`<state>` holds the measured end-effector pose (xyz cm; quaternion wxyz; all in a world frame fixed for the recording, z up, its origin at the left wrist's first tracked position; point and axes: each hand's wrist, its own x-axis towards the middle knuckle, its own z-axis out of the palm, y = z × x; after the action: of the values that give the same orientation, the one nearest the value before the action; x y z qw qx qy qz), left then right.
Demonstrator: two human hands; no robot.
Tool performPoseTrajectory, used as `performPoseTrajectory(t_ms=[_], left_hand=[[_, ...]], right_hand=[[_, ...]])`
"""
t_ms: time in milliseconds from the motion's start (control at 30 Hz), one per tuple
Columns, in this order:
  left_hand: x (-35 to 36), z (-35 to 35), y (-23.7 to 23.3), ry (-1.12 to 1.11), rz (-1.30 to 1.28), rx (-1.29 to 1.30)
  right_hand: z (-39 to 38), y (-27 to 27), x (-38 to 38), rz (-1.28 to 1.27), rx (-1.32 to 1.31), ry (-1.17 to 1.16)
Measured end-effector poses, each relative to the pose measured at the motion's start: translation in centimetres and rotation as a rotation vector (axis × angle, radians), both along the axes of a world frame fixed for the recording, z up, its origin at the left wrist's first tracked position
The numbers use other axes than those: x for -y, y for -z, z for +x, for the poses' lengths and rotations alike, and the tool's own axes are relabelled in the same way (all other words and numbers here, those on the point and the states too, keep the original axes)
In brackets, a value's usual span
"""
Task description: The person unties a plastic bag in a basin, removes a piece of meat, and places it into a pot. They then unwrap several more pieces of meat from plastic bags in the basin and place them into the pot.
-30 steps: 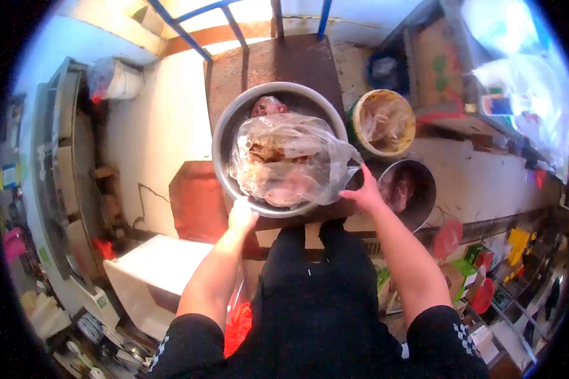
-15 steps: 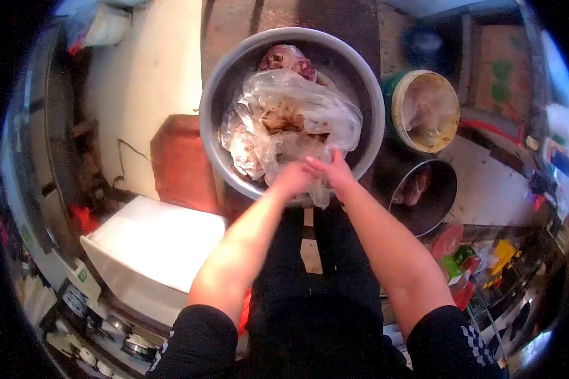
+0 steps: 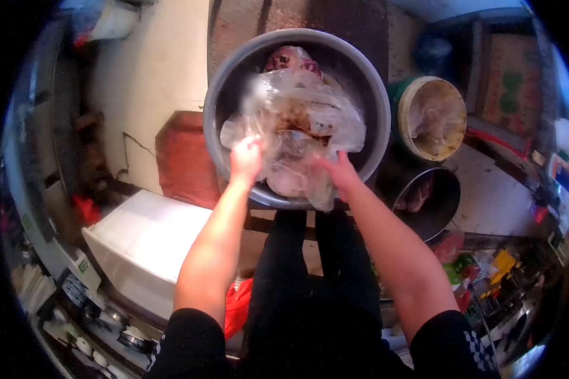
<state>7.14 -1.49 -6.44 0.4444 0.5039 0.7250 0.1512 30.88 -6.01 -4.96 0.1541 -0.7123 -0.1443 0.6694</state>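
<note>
A wide metal basin (image 3: 380,120) holds a clear plastic bag (image 3: 310,101), crumpled and opened, with brown stains in its middle. Dark red meat (image 3: 291,59) shows beyond the bag at the far side of the basin. At the bag's left edge, my left hand (image 3: 246,159) is closed on a fold of the plastic. My right hand (image 3: 340,174) grips the bag near the basin's front right rim, its fingers partly blurred. A pale lump under the plastic lies between the hands; I cannot make out what it is.
Right of the basin stand a bucket (image 3: 463,126) with pale contents and a dark pot (image 3: 446,202) holding a piece of meat. A white box (image 3: 152,227) sits at the left front, near a red-brown sheet (image 3: 186,158). Colourful packages (image 3: 487,268) crowd the lower right.
My left hand has moved left and slightly up, away from my right hand, drawing the bag's left side with it. The right hand stays near the front right of the bag.
</note>
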Motion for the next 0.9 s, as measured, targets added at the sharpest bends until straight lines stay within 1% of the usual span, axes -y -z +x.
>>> performPoseTrajectory(t_ms=[33, 67, 100, 133, 167, 200, 233, 300, 333, 367, 400, 433, 500, 567, 600, 667, 700, 733, 767, 833, 900], left_hand=[[0.7, 1.4, -2.1, 0.169, 0.040, 0.044], [2.0, 3.1, -2.9, 0.325, -0.003, 0.059], [3.7, 6.2, -5.5, 0.341, -0.017, 0.064], [4.7, 7.8, -6.6, 0.681, 0.337, 0.003], [4.4, 10.4, -9.8, 0.903, 0.194, -0.218], [6.5, 11.5, -9.5, 0.779, 0.364, 0.012], [6.4, 12.9, -12.4, 0.710, 0.374, 0.093], [8.1, 14.1, -14.0, 0.707, 0.434, 0.138], [8.6, 14.2, -14.8, 0.703, 0.443, 0.139], [8.5, 14.0, -16.3, 0.747, 0.428, 0.198], [8.4, 13.9, -17.8, 0.793, 0.415, 0.260], [8.4, 14.0, -19.4, 0.792, 0.429, 0.280], [8.4, 14.0, -22.0, 0.733, 0.416, 0.352], [9.3, 13.5, -22.4, 0.753, 0.422, 0.337], [9.4, 13.3, -22.5, 0.703, 0.413, 0.315], [9.6, 13.0, -22.3, 0.614, 0.400, 0.236], [9.8, 12.8, -21.9, 0.613, 0.403, 0.233], [9.9, 12.5, -21.4, 0.605, 0.363, 0.216], [10.0, 12.3, -21.0, 0.596, 0.321, 0.199], [10.2, 12.1, -20.2, 0.581, 0.289, 0.169], [10.9, 11.8, -18.3, 0.577, 0.235, 0.133]], right_hand=[[-0.4, -1.1, -0.4, -0.122, -0.101, 0.128], [-0.6, -1.8, -0.8, -0.240, -0.203, 0.251], [-0.5, -1.6, -0.8, -0.231, -0.208, 0.245], [-0.1, -0.7, -0.3, -0.205, -0.480, 0.349], [0.1, -0.6, 0.2, -0.180, -0.751, 0.452], [0.5, -3.4, -0.4, -0.132, -0.711, 0.459], [1.0, -4.3, -0.4, -0.126, -0.708, 0.455], [2.3, -6.5, -0.5, 0.067, -0.488, 0.165], [3.1, -8.2, -0.5, 0.056, -0.449, 0.226], [3.7, -9.9, -0.7, 0.064, -0.446, 0.220], [4.5, -11.4, -0.6, 0.072, -0.439, 0.309], [5.6, -13.1, -0.3, 0.082, -0.418, 0.403], [7.9, -16.6, 0.4, 0.122, -0.314, 0.439], [9.7, -20.5, 1.3, 0.250, -0.066, 0.430], [11.0, -22.2, 2.2, 0.341, -0.018, 0.425], [13.9, -24.6, 3.4, 0.414, 0.085, 0.406], [15.0, -25.3, 3.7, 0.422, 0.099, 0.494], [16.1, -26.4, 3.7, 0.447, 0.149, 0.509], [18.2, -26.4, 4.1, 0.487, 0.177, 0.487], [21.1, -27.1, 3.3, 0.557, 0.304, 0.366], [24.6, -25.6, 2.0, 0.556, 0.275, 0.423]])
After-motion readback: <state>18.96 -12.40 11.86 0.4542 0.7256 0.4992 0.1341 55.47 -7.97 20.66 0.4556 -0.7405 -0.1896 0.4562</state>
